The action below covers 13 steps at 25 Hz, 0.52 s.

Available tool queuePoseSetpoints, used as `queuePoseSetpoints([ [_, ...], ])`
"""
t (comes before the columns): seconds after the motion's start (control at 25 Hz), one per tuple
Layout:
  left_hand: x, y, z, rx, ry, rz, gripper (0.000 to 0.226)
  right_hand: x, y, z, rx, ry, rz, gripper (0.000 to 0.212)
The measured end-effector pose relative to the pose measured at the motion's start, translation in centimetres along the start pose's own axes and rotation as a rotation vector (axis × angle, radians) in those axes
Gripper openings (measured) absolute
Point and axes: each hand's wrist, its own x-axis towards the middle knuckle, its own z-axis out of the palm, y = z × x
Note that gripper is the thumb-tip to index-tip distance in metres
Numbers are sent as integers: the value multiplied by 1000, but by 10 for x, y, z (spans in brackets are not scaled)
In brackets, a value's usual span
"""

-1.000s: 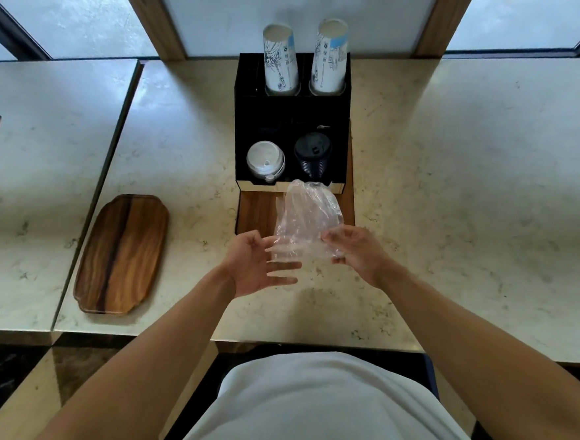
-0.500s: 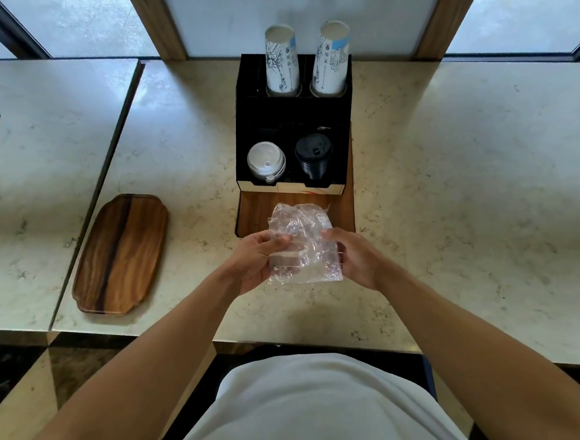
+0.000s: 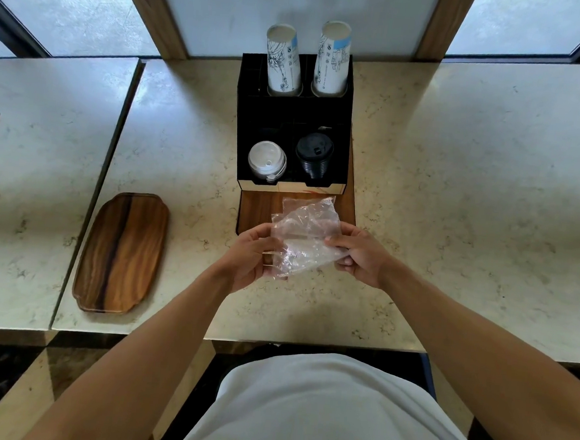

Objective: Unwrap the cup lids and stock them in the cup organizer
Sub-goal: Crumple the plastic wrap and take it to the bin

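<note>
A crumpled clear plastic wrapper (image 3: 303, 234) is held flat between both hands just in front of the black cup organizer (image 3: 292, 123). My left hand (image 3: 250, 256) grips its left edge and my right hand (image 3: 360, 254) grips its right edge. No lids show inside the wrapper. In the organizer's front row, a stack of white lids (image 3: 266, 160) fills the left slot and a stack of black lids (image 3: 314, 156) fills the right slot. Two stacks of printed paper cups (image 3: 282, 61) stand in the back slots.
The organizer rests on a wooden board (image 3: 257, 207) on the marble counter (image 3: 455, 197). A separate oval wooden tray (image 3: 121, 252) lies to the left. Windows and wooden posts run along the back. The counter's near edge is just below my forearms.
The wrapper, first held up loosely by my right hand in front of the organizer, has been brought down and flattened, and my left hand has closed on its left side.
</note>
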Motion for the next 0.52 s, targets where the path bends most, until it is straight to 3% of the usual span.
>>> queuePoseSetpoints([
  [0.2,6,-2,3,-255,54,-40,39,2,1,3,277,-56,-10,47],
  [0.52,7,-3,8,-419,80,-107,45,4,1,7,434,-80,23,43],
])
